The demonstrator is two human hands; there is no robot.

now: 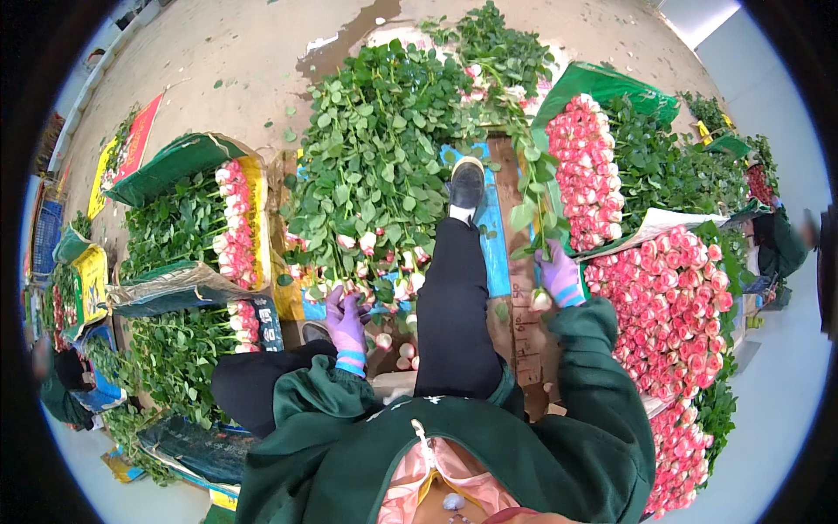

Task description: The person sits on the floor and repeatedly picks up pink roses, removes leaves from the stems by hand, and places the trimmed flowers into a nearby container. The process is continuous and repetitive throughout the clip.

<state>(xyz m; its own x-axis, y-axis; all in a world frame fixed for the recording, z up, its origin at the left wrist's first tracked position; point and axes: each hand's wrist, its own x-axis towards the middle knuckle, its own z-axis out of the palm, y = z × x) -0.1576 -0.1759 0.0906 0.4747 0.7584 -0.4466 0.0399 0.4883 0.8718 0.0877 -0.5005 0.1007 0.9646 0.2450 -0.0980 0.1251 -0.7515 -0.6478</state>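
Note:
My right hand [560, 272], in a purple glove, is shut on a rose stem [538, 190]. Its pale bloom [540, 300] hangs below the fist, and the leafy end points away from me. At the near edge of a heap of leafy cut roses [386, 150] is my left hand [347, 324], also gloved in purple. Its curled fingers are by the pink and white blooms [366, 243]; whether they grip one cannot be made out. The heap lies before me with its blooms towards me, on a surface of wood and blue strips [492, 242].
At right stand wrapped rose bundles [584, 173] and a dense mass of pink blooms [661, 308]. More bundles [237, 223] in green wrapping lie at left. My outstretched leg [452, 295] crosses the middle. Loose flower heads [402, 354] lie below my left hand. Other people [782, 242] are at both sides.

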